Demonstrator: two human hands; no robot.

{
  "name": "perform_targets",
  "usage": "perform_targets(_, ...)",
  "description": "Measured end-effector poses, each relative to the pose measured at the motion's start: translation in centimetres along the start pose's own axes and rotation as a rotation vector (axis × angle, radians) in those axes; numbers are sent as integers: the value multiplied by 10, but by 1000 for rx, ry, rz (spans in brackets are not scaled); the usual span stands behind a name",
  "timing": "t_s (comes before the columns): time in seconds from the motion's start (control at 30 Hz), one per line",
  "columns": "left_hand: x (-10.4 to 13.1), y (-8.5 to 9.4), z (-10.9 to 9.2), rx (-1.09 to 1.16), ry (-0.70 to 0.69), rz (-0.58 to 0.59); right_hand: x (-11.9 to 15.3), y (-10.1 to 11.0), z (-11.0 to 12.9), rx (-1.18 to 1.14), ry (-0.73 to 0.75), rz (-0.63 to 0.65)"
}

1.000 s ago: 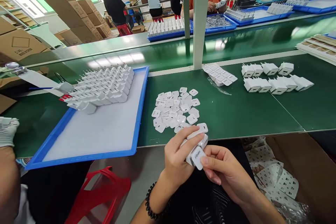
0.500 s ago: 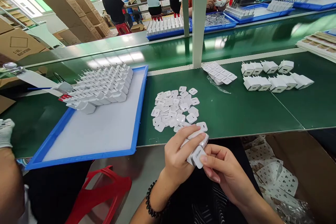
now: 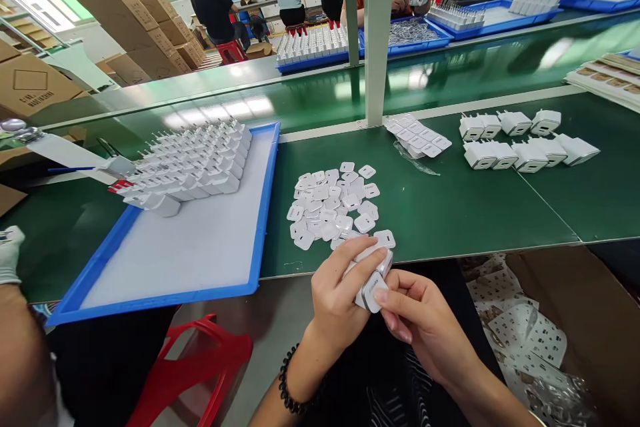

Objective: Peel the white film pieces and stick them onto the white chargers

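Observation:
My left hand point(image 3: 340, 290) is wrapped round white plug chargers, held just off the table's front edge. The front charger point(image 3: 373, 291) turns its square face, with small dark lettering, towards me; at least one more shows behind it under my fingers. My right hand point(image 3: 425, 313) presses its thumb on the lower right corner of that face plate, its other fingers curled behind and partly hidden. Just beyond lies a loose pile of white square face plates point(image 3: 330, 203) with small slots. One face plate point(image 3: 385, 239) lies close to my left fingertips.
Left stands a blue-rimmed tray point(image 3: 263, 213) with rows of chargers point(image 3: 200, 160), pins up. Several chargers point(image 3: 533, 157) stand at right, near a sheet of face plates point(image 3: 417, 137). A post point(image 3: 376, 33) rises behind. A co-worker's gloved hand point(image 3: 10, 253) is at far left; a red stool point(image 3: 200, 367) stands below.
Both hands have shifted very slightly left and up with the chargers. The right thumb stays on the face plate's corner, and the front charger has tilted slightly.

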State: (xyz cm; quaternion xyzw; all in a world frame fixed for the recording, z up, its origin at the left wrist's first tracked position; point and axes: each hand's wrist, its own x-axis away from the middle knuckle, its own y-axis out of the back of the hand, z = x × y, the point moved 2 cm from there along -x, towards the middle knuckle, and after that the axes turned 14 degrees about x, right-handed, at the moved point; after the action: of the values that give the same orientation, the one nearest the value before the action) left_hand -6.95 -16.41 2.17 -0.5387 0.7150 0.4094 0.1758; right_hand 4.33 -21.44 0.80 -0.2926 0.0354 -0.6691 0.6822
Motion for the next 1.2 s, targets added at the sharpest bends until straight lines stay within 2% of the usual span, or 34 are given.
perform_targets(0.8,5,-7,6,71,161,-12,-7,8,-1,213,89,-37)
perform_targets(1.2,3,-7,7,71,218,36,-4,3,-3,188,83,-80)
